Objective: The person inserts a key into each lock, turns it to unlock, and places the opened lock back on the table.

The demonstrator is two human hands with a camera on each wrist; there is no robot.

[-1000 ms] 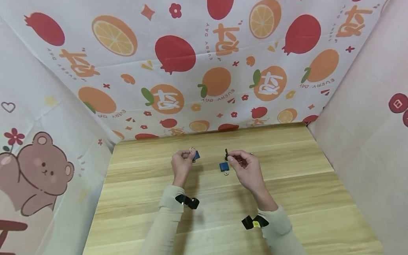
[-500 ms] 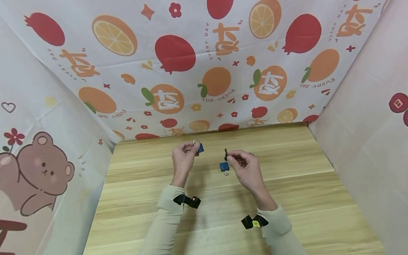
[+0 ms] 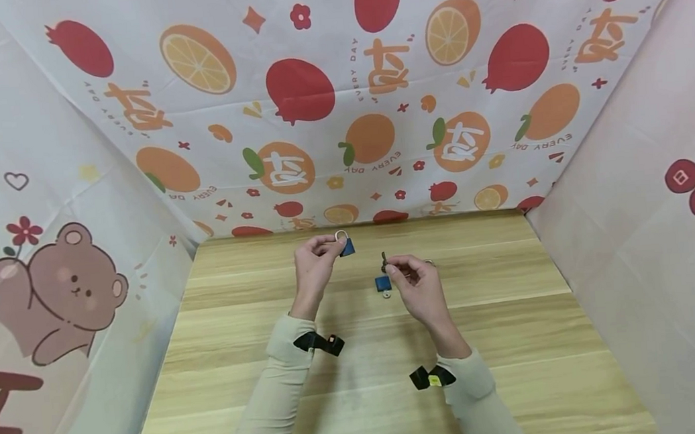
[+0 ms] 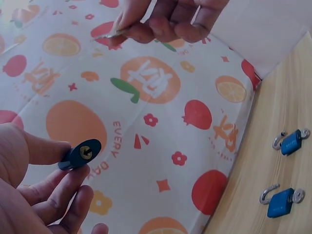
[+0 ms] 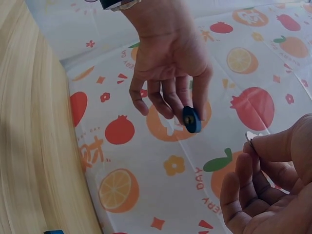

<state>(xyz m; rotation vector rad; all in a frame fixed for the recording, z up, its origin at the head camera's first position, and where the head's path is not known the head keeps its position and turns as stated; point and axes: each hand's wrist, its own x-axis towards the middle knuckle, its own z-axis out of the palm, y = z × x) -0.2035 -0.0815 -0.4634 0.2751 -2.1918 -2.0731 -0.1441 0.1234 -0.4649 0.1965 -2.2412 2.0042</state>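
Note:
My left hand [image 3: 313,266] pinches a blue padlock [image 3: 347,247] between thumb and fingers, its silver shackle pointing up in the head view. The keyhole end of this padlock [image 4: 84,154] faces the left wrist camera, with no key in it. To the right, my right hand [image 3: 420,289] pinches a small key [image 3: 383,260] between thumb and forefinger; the blade [image 4: 108,36] sticks out toward the left hand. A gap separates key and padlock. Below the key in the head view, another blue padlock [image 3: 383,284] lies on the table with a key in it.
On the wooden table [image 3: 360,404], the left wrist view shows two blue padlocks, a nearer one [image 4: 280,203] and a farther one [image 4: 291,142], with shackles open and keys inserted. Patterned cloth [image 3: 337,70] stands behind the table, with more cloth at both sides.
My left hand has moved farther from me and to the right, carrying the padlock. The right hand stays almost in place with the key.

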